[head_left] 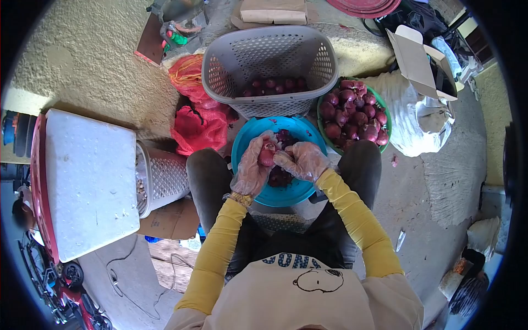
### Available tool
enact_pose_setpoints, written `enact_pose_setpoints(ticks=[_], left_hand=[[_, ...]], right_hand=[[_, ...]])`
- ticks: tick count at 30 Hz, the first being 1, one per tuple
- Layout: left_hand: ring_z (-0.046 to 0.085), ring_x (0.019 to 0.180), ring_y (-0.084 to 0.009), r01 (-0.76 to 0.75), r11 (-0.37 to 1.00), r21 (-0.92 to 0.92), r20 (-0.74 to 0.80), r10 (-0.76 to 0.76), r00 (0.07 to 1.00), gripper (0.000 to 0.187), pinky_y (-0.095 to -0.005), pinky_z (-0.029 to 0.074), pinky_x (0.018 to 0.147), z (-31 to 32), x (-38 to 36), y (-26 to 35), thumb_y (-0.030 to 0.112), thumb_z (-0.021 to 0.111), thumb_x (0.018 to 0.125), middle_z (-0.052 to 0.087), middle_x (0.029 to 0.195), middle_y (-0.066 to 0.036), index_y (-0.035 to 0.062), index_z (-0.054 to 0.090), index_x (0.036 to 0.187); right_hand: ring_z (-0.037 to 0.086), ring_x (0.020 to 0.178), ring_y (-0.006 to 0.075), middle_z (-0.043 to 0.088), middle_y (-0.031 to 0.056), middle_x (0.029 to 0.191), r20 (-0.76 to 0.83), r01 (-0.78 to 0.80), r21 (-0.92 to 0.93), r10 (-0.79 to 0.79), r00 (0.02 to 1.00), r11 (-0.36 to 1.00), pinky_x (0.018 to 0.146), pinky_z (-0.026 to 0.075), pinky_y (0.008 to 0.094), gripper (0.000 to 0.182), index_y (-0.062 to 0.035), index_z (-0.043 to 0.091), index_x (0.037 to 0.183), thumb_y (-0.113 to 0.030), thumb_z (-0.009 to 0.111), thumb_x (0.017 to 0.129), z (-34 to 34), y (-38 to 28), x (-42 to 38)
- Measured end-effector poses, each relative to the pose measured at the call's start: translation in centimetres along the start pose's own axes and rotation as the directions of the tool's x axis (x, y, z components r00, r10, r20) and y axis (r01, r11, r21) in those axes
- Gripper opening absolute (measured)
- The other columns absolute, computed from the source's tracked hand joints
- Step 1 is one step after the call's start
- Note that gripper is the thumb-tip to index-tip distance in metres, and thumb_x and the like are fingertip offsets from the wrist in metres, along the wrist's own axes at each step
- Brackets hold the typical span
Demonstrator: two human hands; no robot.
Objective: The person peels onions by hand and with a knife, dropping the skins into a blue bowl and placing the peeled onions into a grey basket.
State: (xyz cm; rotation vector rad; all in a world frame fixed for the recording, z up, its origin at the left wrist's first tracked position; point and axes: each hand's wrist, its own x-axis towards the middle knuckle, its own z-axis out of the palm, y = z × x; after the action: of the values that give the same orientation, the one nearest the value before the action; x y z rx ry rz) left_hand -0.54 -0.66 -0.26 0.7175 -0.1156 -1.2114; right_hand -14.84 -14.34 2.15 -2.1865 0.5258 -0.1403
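Over the blue basin (245, 186), my left hand (252, 167), in a clear plastic glove, is closed around a red onion (267, 155). My right hand (306, 159), gloved the same way, has its fingers bent and pinched at the onion's right side. Whatever those fingers grip, if anything, is too small to make out. Dark purple onion skins (280, 177) lie in the basin beneath both hands. To the right, a green basin (389, 127) is heaped with red onions (357, 114). Beyond the blue basin, a grey perforated basket (269, 41) has several onions (275, 85) at its bottom.
Red mesh sacks (201, 129) lie left of the basket. A white foam lid (91, 184) and a white perforated bin (165, 179) stand at the left. At the right are a white sack (410, 113) and an opened cardboard box (412, 66). Cables (118, 280) trail across the floor.
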Motion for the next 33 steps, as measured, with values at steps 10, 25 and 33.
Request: enact_pose_setpoints(ticks=[10, 25, 33], left_hand=[[0.063, 0.11, -0.0199, 0.0, 1.0, -0.005, -0.028, -0.001, 1.0, 0.034, -0.0348, 0.054, 0.097, 0.2, -0.1, 0.1, 0.033, 0.049, 0.109, 0.064, 0.122, -0.011, 0.0044, 0.057, 0.127], [0.061, 0.111, -0.0158, 0.054, 0.998, 0.024, -0.001, -0.054, 0.999, 0.039, -0.0295, 0.053, 0.096, 0.3, -0.1, -0.3, 0.037, 0.047, 0.11, 0.061, 0.123, -0.007, 0.0048, 0.057, 0.131], [0.059, 0.113, -0.0138, 0.003, 0.992, 0.129, 0.043, -0.009, 0.999, 0.036, -0.0298, 0.052, 0.099, 0.0, -0.1, -0.5, 0.037, 0.047, 0.11, 0.059, 0.122, -0.004, 0.0078, 0.057, 0.129]], right_hand=[[0.07, 0.079, 0.0375, 0.072, 0.0186, 0.083, -0.251, 0.039, -0.144, -0.074, 0.965, 0.989, 0.073, 0.055, 0.0447, 0.064, -0.0019, 0.073, 0.099, -0.059, 0.085, 0.073, 0.7, 0.5, 0.0], [0.066, 0.075, 0.0404, 0.068, 0.0199, 0.074, -0.1, -0.014, -0.094, 0.005, 0.995, 0.995, 0.069, 0.052, 0.0468, 0.06, -0.0072, 0.072, 0.083, -0.067, 0.066, 0.087, -0.1, 0.2, 0.2], [0.064, 0.075, 0.0414, 0.068, 0.0199, 0.076, 0.009, -0.105, 0.099, 0.105, 0.994, 0.99, 0.069, 0.05, 0.046, 0.06, -0.009, 0.075, 0.086, -0.066, 0.058, 0.094, -0.6, -0.3, -0.1]])
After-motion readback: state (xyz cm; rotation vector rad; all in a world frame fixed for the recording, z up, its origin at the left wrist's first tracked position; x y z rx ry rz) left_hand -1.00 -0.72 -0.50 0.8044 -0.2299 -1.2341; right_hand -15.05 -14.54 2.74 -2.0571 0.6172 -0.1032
